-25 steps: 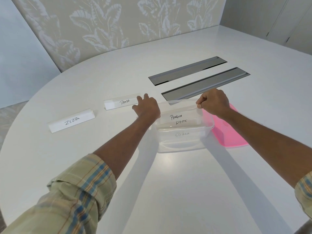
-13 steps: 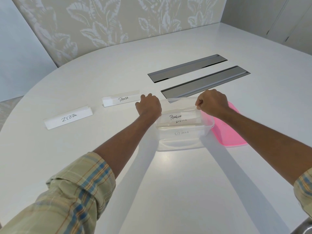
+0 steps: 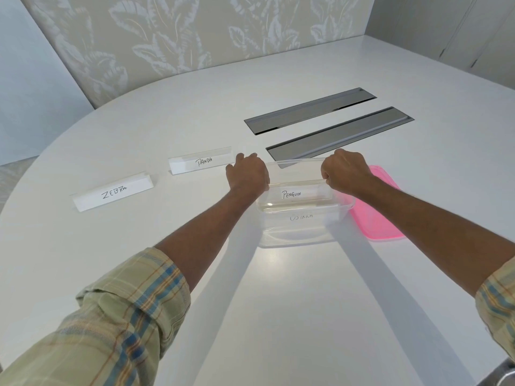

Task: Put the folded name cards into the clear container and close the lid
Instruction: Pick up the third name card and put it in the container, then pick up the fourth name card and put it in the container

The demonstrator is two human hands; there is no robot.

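While both my hands grip the ends of the PENGUIN card [image 3: 299, 193] — left hand [image 3: 248, 174] and right hand [image 3: 344, 171], fingers curled shut on it — it sits level at the rim of the clear container [image 3: 295, 232], above the OSTRICH card [image 3: 301, 217] already inside. I'd keep it flat, lower both ends together so neither catches the wall, and let go only once it rests on the stack. ZEBRA card [image 3: 113, 192] and PANDA card [image 3: 200, 162] wait on the table [image 3: 278, 302] to the left — the pink lid [image 3: 376, 213] lies just right of the container.
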